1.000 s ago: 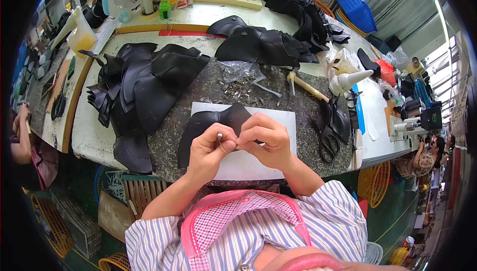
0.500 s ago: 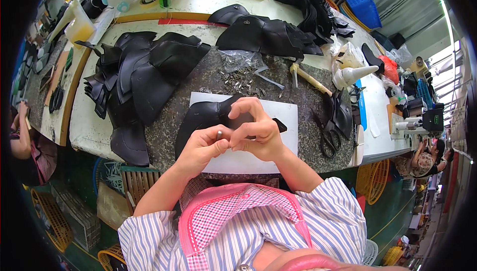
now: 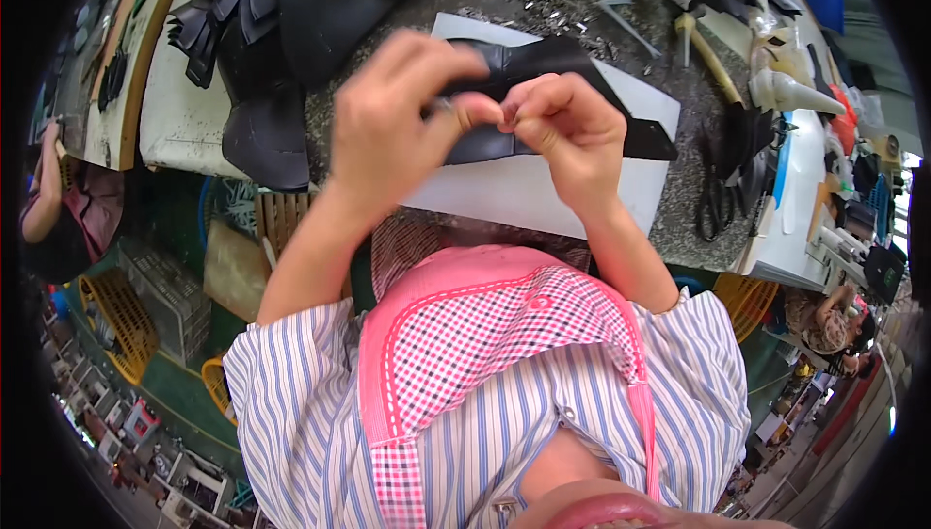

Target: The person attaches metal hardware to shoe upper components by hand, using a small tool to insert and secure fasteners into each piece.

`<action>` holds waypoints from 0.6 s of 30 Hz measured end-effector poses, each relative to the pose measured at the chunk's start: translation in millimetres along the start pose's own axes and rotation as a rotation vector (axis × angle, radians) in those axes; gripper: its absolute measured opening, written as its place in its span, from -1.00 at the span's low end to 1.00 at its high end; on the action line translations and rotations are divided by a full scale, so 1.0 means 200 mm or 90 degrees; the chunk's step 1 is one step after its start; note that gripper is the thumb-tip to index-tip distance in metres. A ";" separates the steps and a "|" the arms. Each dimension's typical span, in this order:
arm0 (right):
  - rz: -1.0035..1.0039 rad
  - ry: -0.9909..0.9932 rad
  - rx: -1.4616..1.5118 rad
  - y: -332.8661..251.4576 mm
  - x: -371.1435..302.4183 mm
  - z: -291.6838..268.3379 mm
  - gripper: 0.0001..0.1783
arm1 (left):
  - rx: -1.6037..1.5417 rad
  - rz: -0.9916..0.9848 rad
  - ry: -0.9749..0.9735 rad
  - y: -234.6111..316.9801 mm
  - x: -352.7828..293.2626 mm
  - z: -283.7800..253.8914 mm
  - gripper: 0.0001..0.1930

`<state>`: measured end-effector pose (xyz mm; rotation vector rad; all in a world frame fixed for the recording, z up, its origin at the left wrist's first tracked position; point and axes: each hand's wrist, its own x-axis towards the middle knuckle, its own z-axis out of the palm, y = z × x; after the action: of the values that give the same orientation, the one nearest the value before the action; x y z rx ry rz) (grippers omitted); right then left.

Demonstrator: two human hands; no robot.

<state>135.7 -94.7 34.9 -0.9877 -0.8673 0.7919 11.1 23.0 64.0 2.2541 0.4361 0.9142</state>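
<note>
My left hand (image 3: 383, 127) and my right hand (image 3: 574, 136) meet above the work surface, fingertips close together. Both are closed in a pinch, thumb to fingers. Whatever sits between the tips is too small to make out, and motion smears my left hand. A silver glint shows at the left fingers; I cannot tell whether it is a ring or a loose part. Under the hands lies a black leather-like piece (image 3: 553, 56), partly covered by them, on a white board (image 3: 524, 193).
Stacked black pieces (image 3: 339, 15) lie at the left. Small metal bits (image 3: 567, 15) are scattered beyond the board on the dark stone slab (image 3: 693, 228). Rightward are a hammer (image 3: 716, 68), black scissors (image 3: 718, 204) and a white cone-shaped bottle (image 3: 790, 93). Another person (image 3: 73, 204) sits far left.
The view has tilted down and turned. My hands are still together, with the left now raised and blurred. The black piece and white board appear turned and further right.
</note>
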 end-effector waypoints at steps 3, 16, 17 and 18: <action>0.116 0.056 -0.013 0.04 0.01 -0.01 -0.90 | 0.236 -0.226 -0.190 -0.18 0.06 -0.02 -0.37; 0.068 0.058 -0.063 0.13 0.02 0.01 -0.86 | -0.495 -0.486 -0.100 -0.13 -0.12 0.06 -0.69; 0.037 0.063 -0.101 0.14 0.03 0.02 -0.87 | -0.517 -0.492 -0.093 -0.13 -0.12 0.06 -0.69; 0.033 0.062 -0.101 0.14 0.03 0.02 -0.87 | -0.539 -0.497 -0.087 -0.13 -0.12 0.06 -0.69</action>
<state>130.5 -78.3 11.1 -1.1828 -0.8318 0.7203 1.7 22.8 28.0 1.1974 0.6456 0.3963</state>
